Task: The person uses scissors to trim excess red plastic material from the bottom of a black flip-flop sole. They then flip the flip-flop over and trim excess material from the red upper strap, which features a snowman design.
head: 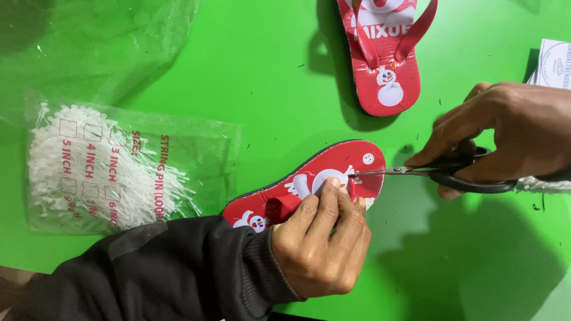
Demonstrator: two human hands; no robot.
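The left hand (321, 241) pressed down on a red flip-flop (333, 175) lying on the green table (267, 77), its fingers curled over the sole and pinching the red strap against it near the toe end. The right hand (511, 134) was closed through the black handles of a pair of scissors (440, 172), the blades reaching in from the right with the tips touching the sandal just beside the left fingertips — whether the blades had anything between them could not be made out.

The flip-flop looked light and bendy, a thin foam sole with a soft rubbery strap, so it would likely flex or slide unless held flat; the best hold seemed to be down on the sole close to the strap, clear of the blade tips.

A second red flip-flop (386, 53) lay well apart at the top edge. To the left sat a clear plastic bag of white plastic ties (113, 172), with loose clear wrapping (89, 41) above it — and a white card (553, 62) at the far right.
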